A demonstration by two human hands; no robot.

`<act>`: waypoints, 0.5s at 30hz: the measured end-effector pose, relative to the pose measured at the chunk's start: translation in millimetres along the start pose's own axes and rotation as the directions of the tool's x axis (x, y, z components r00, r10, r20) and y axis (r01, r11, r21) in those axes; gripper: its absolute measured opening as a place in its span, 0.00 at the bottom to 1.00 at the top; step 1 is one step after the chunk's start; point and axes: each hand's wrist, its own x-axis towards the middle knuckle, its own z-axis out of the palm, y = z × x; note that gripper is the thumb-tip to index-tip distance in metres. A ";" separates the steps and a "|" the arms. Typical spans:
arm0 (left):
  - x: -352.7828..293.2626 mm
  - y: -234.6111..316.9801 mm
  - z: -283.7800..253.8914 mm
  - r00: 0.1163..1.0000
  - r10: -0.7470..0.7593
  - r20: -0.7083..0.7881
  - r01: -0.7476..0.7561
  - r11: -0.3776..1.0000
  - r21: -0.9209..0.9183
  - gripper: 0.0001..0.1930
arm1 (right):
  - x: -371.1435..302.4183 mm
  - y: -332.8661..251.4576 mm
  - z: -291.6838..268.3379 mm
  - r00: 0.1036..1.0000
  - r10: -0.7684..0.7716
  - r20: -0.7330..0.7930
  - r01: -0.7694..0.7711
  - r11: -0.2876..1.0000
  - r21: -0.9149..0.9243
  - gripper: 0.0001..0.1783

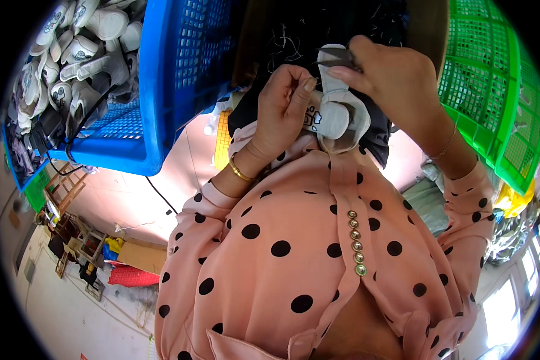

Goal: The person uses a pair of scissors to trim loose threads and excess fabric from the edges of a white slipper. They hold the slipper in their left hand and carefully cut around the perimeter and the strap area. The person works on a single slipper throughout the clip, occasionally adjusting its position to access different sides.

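Note:
A small white shoe upper point(359, 120), with a dark printed pattern on its side, rests against my lap below the dark opening. My left hand point(282, 105) is closed at its left edge, thumb and fingers pinched together beside the upright white strap. Whether a thread is also in that pinch is too small to tell. In my right hand point(396, 75) is a pair of dark metal thread snips point(335, 57); the blades lie across the top of the strap. My fingers hide the snips' handle.
At the left stands a blue plastic basket point(153, 114) beside a heap of white shoe uppers point(81, 57). A green basket point(480, 129) is close to my right arm. Loose thread ends point(288, 42) cling to the black surface ahead. A dark cable point(161, 195) hangs below the blue basket.

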 end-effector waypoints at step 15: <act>5.7 13.3 -6.1 0.973 -0.134 0.190 0.156 0.982 -0.107 0.06 | -17.5 3.6 36.4 0.964 0.266 0.023 -0.224 0.754 0.617 0.21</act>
